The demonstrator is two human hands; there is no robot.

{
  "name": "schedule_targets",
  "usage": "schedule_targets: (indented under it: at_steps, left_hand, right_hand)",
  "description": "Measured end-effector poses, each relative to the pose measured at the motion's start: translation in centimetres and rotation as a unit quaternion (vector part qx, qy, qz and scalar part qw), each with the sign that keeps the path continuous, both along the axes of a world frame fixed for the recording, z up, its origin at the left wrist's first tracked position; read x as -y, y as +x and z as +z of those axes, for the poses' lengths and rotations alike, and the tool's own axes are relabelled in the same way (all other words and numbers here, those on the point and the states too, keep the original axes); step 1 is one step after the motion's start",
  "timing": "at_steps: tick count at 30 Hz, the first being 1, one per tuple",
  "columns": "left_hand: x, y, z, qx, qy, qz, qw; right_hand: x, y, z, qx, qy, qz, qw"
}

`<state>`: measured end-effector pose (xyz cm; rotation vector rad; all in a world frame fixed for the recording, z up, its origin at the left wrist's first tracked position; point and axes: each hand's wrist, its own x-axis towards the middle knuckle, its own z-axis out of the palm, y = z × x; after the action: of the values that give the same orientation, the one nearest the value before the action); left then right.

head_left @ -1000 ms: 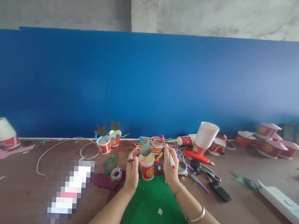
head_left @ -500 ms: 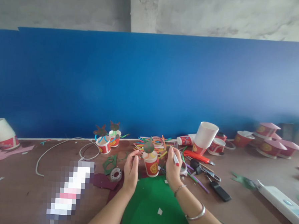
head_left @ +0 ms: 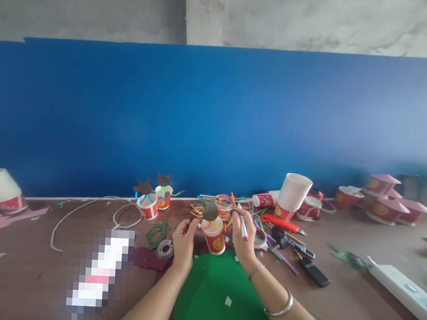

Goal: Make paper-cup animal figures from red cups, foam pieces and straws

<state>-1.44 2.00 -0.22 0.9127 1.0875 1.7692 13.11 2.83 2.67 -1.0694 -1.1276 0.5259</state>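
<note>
Over on a messy brown surface (head_left: 341, 248), right at the top edge of a green felt sheet (head_left: 213, 293), there's a red paper cup (head_left: 213, 242) leaning a bit, with a dark green ball (head_left: 210, 212) sitting above it and some colored pipe-cleaner bits poking around. The left hand (head_left: 183, 247) is just left of the cup, fingers (head_left: 192, 227) curled up near the ball, though I can't really tell if they're gripping anything. The right hand (head_left: 243, 240) is just on the other side, its fingers (head_left: 236, 218) pinching a white marker with a red end (head_left: 243, 230). That wrist has a thin bracelet (head_left: 256, 272), and there's a silver bangle (head_left: 280, 304) further up the arm.

Behind the cup sits a heap of colored pipe cleaners (head_left: 214, 209). Off to the left are two more cups with felt critters (head_left: 153, 197) and a tape roll (head_left: 165, 248). To the right are an orange box cutter (head_left: 280, 223), a white cup (head_left: 293, 192), and a black phone (head_left: 314, 272).
</note>
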Motion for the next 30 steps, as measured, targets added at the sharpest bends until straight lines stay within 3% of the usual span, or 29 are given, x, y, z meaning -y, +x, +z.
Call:
schedule_targets:
  at_steps: [11, 16, 25, 30]
  left_hand:
    - [0.3, 0.4, 0.8, 0.052, -0.012, -0.021, 0.998]
    - [0.5, 0.4, 1.0, 0.018, -0.004, -0.009, 1.0]
    - [1.1, 0.2, 1.6, -0.118, 0.032, -0.025, 0.992]
    - [1.0, 0.2, 1.3, -0.105, 0.041, -0.007, 0.994]
  right_hand:
    - [0.7, -0.4, 0.7, 0.016, -0.002, 0.082, 0.996]
    - [0.7, -0.4, 0.8, 0.043, 0.012, 0.065, 0.997]
    - [1.1, -0.6, 1.2, 0.081, -0.017, 0.141, 0.987]
    - [1.0, -0.7, 1.1, 0.06, -0.021, 0.122, 0.991]
